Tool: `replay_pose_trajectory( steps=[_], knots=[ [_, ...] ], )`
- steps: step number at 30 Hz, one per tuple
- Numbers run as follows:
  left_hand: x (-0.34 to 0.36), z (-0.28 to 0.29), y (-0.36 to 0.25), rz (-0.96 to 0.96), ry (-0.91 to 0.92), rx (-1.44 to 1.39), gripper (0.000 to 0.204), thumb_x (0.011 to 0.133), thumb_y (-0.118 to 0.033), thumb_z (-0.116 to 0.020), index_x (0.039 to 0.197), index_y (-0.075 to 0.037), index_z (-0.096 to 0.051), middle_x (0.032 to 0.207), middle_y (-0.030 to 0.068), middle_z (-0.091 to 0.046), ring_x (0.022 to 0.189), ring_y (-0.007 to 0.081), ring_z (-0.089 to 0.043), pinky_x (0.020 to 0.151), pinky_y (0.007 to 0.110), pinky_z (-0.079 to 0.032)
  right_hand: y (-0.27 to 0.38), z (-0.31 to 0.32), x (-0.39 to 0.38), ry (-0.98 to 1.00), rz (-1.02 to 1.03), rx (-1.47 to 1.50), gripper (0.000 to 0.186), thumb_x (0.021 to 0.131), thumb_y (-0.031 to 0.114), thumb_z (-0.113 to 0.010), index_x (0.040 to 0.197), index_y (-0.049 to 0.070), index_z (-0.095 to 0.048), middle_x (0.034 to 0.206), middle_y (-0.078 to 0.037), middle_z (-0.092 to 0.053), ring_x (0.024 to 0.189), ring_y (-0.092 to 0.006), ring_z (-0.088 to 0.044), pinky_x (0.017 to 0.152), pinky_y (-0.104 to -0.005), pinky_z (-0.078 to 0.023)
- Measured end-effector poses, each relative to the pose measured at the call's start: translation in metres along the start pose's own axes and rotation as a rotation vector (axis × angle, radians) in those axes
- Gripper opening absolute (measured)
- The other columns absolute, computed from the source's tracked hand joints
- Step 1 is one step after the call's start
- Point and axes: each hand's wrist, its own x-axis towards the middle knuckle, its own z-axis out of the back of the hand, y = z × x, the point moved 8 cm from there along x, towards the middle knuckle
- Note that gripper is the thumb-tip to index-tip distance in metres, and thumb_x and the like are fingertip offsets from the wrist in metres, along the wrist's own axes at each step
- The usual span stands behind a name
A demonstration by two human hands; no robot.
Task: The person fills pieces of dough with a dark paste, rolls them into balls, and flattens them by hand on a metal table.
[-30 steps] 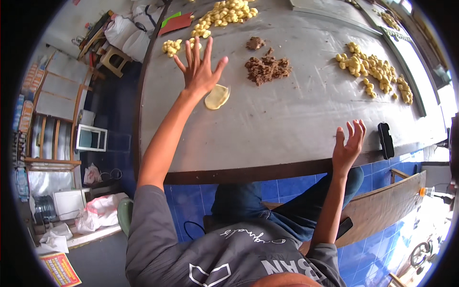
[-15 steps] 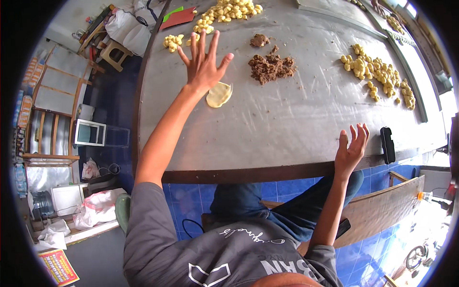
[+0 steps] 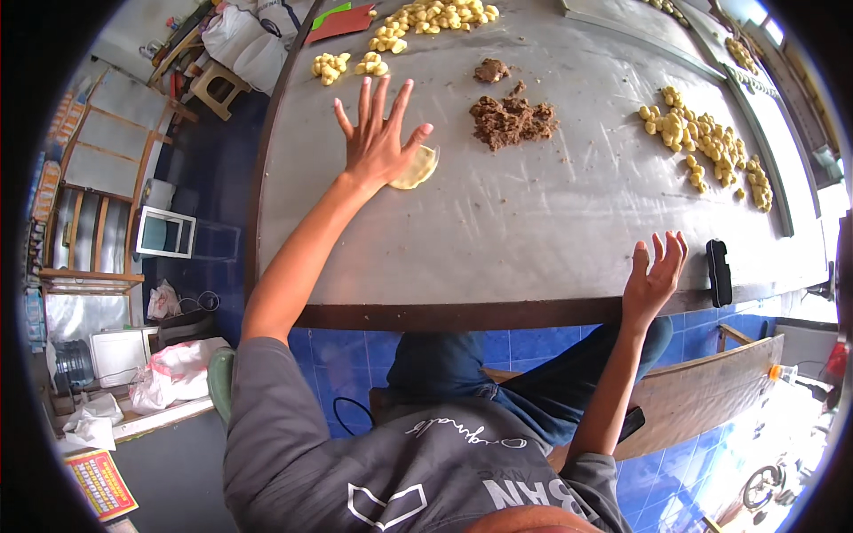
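Observation:
With fingers spread, my left hand [image 3: 380, 149] is over the left edge of a flattened round of pale dough [image 3: 416, 171] on the metal table. The palm hides part of the round, and whether it presses on the dough I cannot tell. My right hand [image 3: 654, 274] is at the front edge of the table, fingers loosely curved and apart, holding nothing. Beyond the dough, to the right, lies a crumbly heap of brown filling [image 3: 513, 123], with a smaller lump of filling [image 3: 490, 70] behind it.
Yellowish dough balls [image 3: 434, 18] are heaped at the far left, with small clusters [image 3: 330, 67] nearer. More balls, browner [image 3: 702, 138], spread at the right. A black elongated object [image 3: 719, 273] lies by the front right edge. Red and green cards [image 3: 340, 24] lie far left.
My left hand has come back toward me and now covers more of the dough round. My right hand stays almost in place. The whole view has shifted slightly.

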Motion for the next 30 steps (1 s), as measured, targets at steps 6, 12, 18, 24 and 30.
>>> replay_pose_trajectory(
  steps=[6,12,18,24,30],
  knots=[
    [0.000,0.005,-0.010,-0.018,0.004,-0.013,0.073,0.094,-0.065,-0.036,0.153,-0.025,-0.022,0.159,0.0101,-0.016,0.147,0.0351,-0.007,0.106,0.073,0.004,0.000,-0.002,0.000,0.006,-0.008,0.010,0.036,0.086,-0.003,-0.064,0.120,-0.002,-0.052,0.131,-0.017,-0.045,0.119,-0.0294,-0.051,0.099,-0.0423,-0.048],
    [0.009,0.010,-0.020,-0.021,0.005,-0.010,0.072,0.094,-0.065,-0.035,0.153,-0.025,-0.022,0.159,0.0097,-0.015,0.147,0.0354,-0.006,0.105,0.073,0.004,-0.002,-0.001,0.000,-0.003,-0.002,0.019,0.036,0.086,-0.003,-0.064,0.120,-0.003,-0.052,0.131,-0.017,-0.044,0.119,-0.0299,-0.051,0.099,-0.0425,-0.048],
    [-0.007,0.011,-0.061,-0.195,0.102,-0.008,0.072,0.094,-0.066,-0.032,0.154,-0.026,-0.021,0.158,0.0118,-0.017,0.147,0.0352,-0.006,0.106,0.073,0.004,-0.001,0.001,0.001,-0.012,-0.020,0.017,0.036,0.085,-0.003,-0.064,0.119,-0.003,-0.052,0.131,-0.017,-0.045,0.119,-0.0302,-0.051,0.099,-0.0425,-0.048],
    [0.007,0.009,-0.046,-0.130,0.045,-0.014,0.071,0.095,-0.065,-0.031,0.154,-0.027,-0.019,0.159,0.0099,-0.014,0.148,0.0339,-0.004,0.106,0.073,0.005,0.000,-0.001,0.002,-0.005,-0.010,0.024,0.035,0.085,-0.002,-0.065,0.119,-0.003,-0.053,0.131,-0.018,-0.045,0.118,-0.0299,-0.051,0.099,-0.0421,-0.048],
    [0.013,0.000,-0.044,-0.117,-0.009,-0.069,0.066,0.096,-0.061,-0.034,0.153,-0.030,-0.020,0.160,0.0068,-0.012,0.148,0.0335,-0.005,0.106,0.074,0.002,0.002,-0.003,0.000,-0.007,-0.014,0.031,0.036,0.085,-0.002,-0.065,0.119,-0.003,-0.053,0.131,-0.018,-0.045,0.118,-0.0293,-0.051,0.099,-0.0416,-0.048]
  ],
)
